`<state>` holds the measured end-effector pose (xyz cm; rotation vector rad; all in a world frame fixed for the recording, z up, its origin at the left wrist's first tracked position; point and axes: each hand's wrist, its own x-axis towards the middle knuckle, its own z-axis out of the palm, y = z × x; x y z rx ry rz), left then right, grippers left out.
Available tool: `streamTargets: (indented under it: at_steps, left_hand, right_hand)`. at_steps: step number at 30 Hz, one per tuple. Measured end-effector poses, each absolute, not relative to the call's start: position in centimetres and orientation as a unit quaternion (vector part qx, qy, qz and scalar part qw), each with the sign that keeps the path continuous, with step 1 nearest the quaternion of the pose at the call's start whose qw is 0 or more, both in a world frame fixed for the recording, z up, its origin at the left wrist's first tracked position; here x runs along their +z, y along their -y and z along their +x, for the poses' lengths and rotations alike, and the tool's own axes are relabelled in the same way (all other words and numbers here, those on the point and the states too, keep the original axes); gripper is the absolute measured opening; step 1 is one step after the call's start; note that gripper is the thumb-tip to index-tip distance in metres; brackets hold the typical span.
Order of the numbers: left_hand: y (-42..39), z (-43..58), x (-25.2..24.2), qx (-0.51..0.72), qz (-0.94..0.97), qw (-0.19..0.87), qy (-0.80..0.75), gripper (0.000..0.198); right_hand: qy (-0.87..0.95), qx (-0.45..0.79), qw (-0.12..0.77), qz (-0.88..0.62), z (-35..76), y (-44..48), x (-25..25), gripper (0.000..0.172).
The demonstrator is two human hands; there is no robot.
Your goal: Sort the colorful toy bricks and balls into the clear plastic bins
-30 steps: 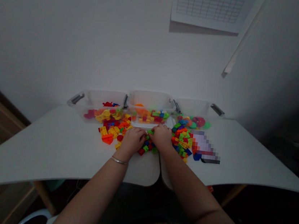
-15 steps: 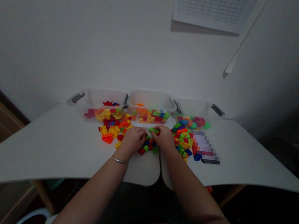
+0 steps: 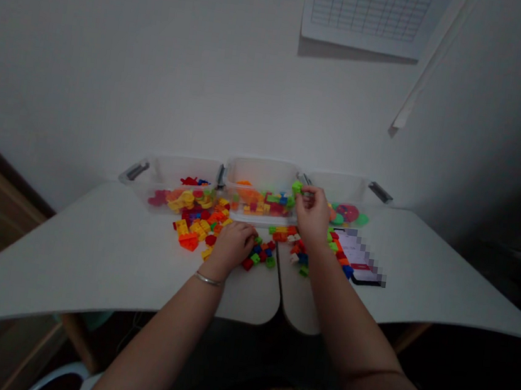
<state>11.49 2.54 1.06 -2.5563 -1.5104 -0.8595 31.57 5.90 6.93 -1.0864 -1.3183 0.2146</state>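
My right hand [image 3: 313, 217] is raised at the front right corner of the middle clear plastic box [image 3: 264, 162], its fingers closed on a light green toy brick [image 3: 296, 187]. Lower down, my left hand [image 3: 234, 242] rests at the edge of the loose bricks, with its fingers curled in. What those fingers hold, if anything, is hidden. Red, blue and green bricks [image 3: 260, 255] lie just right of the left hand. Yellow and orange bricks [image 3: 198, 228] are spread on its other side. Orange and green pieces [image 3: 282, 232] lie under the right hand, partly covered by the forearm.
Another clear box [image 3: 183, 161] with yellow and red pieces stands left of the middle one; a third box [image 3: 338, 178] with round pieces stands right. A phone [image 3: 362, 261] lies right of the bricks. A gap [image 3: 280, 279] divides the white tables [image 3: 92, 250]. The wall rises behind.
My right hand has moved up and to the right, from the pile to the middle box's corner, carrying the green brick. My left hand has stayed in place.
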Motion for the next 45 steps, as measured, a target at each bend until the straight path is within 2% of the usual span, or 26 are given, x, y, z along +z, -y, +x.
streamTargets:
  at_steps: [7,11,18,21,25,28,31,34,40,45]
  left_hand:
    - [-2.5,11.4,1.1,-0.269,-0.826,0.017,0.494,0.019]
    - [-2.6,11.5,1.0,-0.273,-0.825,0.022,0.495,0.02]
    - [-2.5,11.5,0.9,-0.279,-0.824,0.024,0.493,0.018]
    - [-2.6,11.5,0.9,-0.284,-0.824,0.02,0.49,0.018]
    - [-2.6,11.5,0.9,-0.289,-0.824,0.015,0.487,0.018]
    - [-2.7,11.5,0.9,-0.288,-0.823,0.013,0.49,0.018]
    - [-2.7,11.5,1.0,-0.283,-0.825,0.012,0.489,0.018]
    - [-2.7,11.5,1.0,-0.279,-0.829,0.015,0.484,0.018]
    - [-2.5,11.6,1.2,-0.284,-0.829,0.021,0.481,0.018]
    - [-2.4,11.7,1.4,-0.282,-0.826,0.022,0.488,0.018]
  right_hand:
    - [0.629,-0.025,0.549,-0.55,32.1,-8.0,8.2,0.019]
    - [0.68,-0.077,0.467,-0.56,31.8,-7.9,7.7,0.026]
    - [0.727,-0.112,0.381,-0.56,31.2,-7.5,6.8,0.046]
    - [0.737,-0.109,0.367,-0.557,31.1,-7.8,6.3,0.051]
    - [0.738,-0.097,0.398,-0.536,31.2,-7.7,5.8,0.053]
    - [0.722,-0.093,0.455,-0.513,31.2,-6.8,5.7,0.048]
    - [0.715,-0.091,0.484,-0.496,31.0,-5.2,5.5,0.032]
    - [0.749,-0.074,0.418,-0.509,30.7,-3.5,4.6,0.022]
    - [0.775,-0.077,0.247,-0.576,30.5,-1.9,2.2,0.02]
    - [0.779,-0.084,0.198,-0.589,30.3,-2.2,2.0,0.023]
